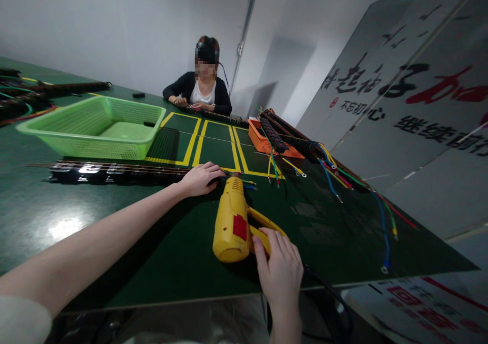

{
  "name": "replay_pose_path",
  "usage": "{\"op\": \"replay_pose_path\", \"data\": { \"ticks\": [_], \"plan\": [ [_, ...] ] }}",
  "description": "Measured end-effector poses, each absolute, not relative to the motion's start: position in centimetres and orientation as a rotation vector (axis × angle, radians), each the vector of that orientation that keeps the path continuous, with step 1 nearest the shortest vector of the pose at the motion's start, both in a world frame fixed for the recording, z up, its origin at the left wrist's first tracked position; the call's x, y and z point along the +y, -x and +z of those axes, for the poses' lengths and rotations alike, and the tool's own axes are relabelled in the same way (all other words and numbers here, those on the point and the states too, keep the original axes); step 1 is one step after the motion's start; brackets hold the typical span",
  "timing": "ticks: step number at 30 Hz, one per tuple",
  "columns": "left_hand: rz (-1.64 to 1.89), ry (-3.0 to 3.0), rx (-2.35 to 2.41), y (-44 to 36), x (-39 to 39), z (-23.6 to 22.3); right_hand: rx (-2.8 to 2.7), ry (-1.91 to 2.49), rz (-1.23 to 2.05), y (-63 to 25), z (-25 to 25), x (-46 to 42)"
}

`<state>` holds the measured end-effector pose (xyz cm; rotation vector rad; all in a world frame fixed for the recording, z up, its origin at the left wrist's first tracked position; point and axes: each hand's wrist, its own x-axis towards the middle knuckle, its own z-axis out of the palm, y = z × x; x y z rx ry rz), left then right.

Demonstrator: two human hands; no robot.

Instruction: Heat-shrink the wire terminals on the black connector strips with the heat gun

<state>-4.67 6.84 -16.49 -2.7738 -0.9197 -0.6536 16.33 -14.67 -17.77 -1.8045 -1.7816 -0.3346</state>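
My right hand [280, 262] is closed round the handle of a yellow heat gun [231, 227] with a red patch on its side. The gun's nozzle points away from me, at short wires with ring terminals [249, 184]. My left hand [202, 179] rests just left of the nozzle, its fingers curled over the end of a long black wiring strip [110, 174]. Those wires come out from under the fingers, which hide the spot where they meet the strip. A black cord [324, 280] trails from behind my right hand.
A light green basket [91, 148] stands beyond the strip. An orange basket [259, 139] and black assemblies with coloured ring-terminal wires [385, 232] lie at right. Yellow tape [196, 143] marks the green table. Another person [200, 90] sits opposite. More harnesses [72, 87] lie far left.
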Motion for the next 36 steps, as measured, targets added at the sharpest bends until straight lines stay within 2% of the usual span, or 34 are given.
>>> {"op": "replay_pose_path", "data": {
  "ticks": [8,21,36],
  "plan": [
    [-0.649,2.765,-0.904,4.7,6.9,-16.6,-1.713,1.812,-0.338,-17.5,-17.5,-14.7],
    [-0.636,2.745,-0.904,4.8,7.1,-16.8,-1.482,1.939,-0.580,-23.1,-18.1,-15.3],
    [-0.632,2.744,-0.955,4.7,6.8,-16.6,-1.642,1.895,-0.598,-23.0,-18.1,-15.5]
  ]
}}
